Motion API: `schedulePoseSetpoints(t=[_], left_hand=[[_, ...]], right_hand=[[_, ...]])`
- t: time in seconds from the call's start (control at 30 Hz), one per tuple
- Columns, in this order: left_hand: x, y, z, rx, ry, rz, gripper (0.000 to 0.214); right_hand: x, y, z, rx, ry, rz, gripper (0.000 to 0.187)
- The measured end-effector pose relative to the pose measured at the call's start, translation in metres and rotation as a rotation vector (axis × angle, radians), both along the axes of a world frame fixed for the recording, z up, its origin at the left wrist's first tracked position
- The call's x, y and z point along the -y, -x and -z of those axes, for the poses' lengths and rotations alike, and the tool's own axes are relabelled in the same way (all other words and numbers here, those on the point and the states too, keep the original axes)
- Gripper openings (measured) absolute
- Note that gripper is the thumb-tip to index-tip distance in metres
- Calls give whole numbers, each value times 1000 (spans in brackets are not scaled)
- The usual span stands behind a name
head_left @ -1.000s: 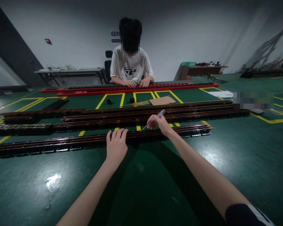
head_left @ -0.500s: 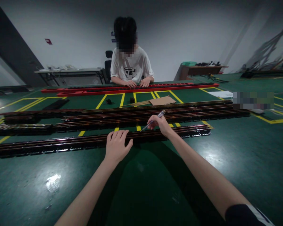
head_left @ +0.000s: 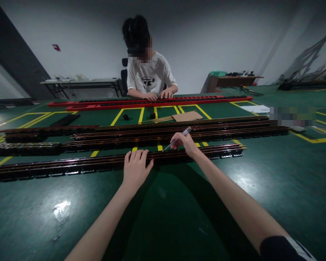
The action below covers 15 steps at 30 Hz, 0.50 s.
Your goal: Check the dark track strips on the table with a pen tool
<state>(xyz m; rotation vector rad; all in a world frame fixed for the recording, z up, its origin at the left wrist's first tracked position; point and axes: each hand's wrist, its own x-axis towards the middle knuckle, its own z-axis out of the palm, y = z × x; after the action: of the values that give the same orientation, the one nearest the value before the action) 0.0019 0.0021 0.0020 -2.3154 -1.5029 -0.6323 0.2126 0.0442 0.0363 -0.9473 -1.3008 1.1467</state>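
My left hand (head_left: 137, 166) lies on a long dark rail (head_left: 81, 164) with copper-coloured strips along it, its fingers stretched over the top and the thumb apart. Just to the right, my right hand (head_left: 182, 142) is closed around a screwdriver (head_left: 185, 131) with a clear handle. The thin shaft slants down to the left, and its tip is at the far edge of the same rail, close to my left fingers. Whether the tip touches the rail I cannot tell.
Behind the near rail lie more long dark rails (head_left: 222, 127). Farther off are a piece of cardboard (head_left: 188, 116), small black parts (head_left: 125, 117) and red rails (head_left: 103, 106). A person in a white shirt (head_left: 152, 74) has both hands on the red rails. Yellow tape marks the green table (head_left: 274, 188).
My left hand has shifted very slightly to the right on the rail. My right hand and the screwdriver have barely moved. The person opposite has tilted their head to the left.
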Motion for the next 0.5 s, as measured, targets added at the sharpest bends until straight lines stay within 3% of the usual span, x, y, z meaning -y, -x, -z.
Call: schedulePoseSetpoints(t=[0.5], left_hand=[[2, -1, 0, -1, -17, -4, 35]], right_hand=[[-3, -4, 3, -7, -4, 53, 21]])
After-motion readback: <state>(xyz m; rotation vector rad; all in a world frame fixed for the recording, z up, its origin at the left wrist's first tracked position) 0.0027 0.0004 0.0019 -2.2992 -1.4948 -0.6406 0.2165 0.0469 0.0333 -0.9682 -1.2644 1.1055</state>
